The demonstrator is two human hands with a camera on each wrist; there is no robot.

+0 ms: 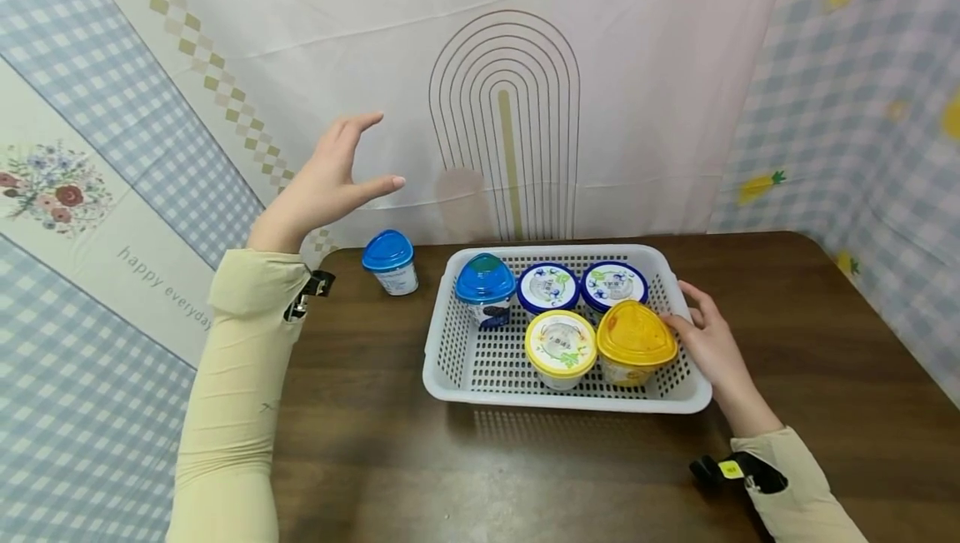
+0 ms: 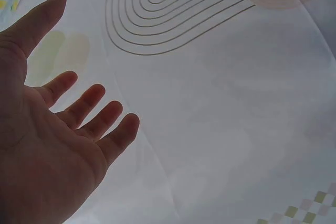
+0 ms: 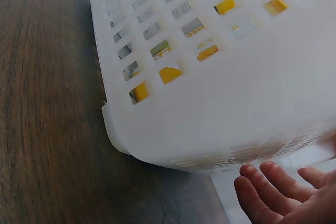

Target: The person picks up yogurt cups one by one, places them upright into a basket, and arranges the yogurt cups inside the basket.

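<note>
My left hand (image 1: 318, 172) is raised in front of the cloth backdrop, holding nothing. In the left wrist view its thumb and fingers are spread apart. Below it, a blue-lidded tub (image 1: 390, 264) stands alone on the table. At the right end of the white plastic basket (image 1: 517, 397), my right hand (image 1: 708, 343) grips the rim, thumb over it and fingers outside. Inside are a blue-lidded tub (image 1: 486, 289), two tubs with dark blue-edged white lids (image 1: 547, 287), a yellow-rimmed tub (image 1: 561, 347) and a tub with a domed yellow lid (image 1: 636, 339).
The brown wooden table (image 1: 390, 460) carries the basket near its back edge. A printed cloth (image 1: 645, 110) hangs behind, and blue-checked cloth (image 1: 67, 318) covers the left side. Dark straps with small devices (image 1: 731, 470) sit on both wrists.
</note>
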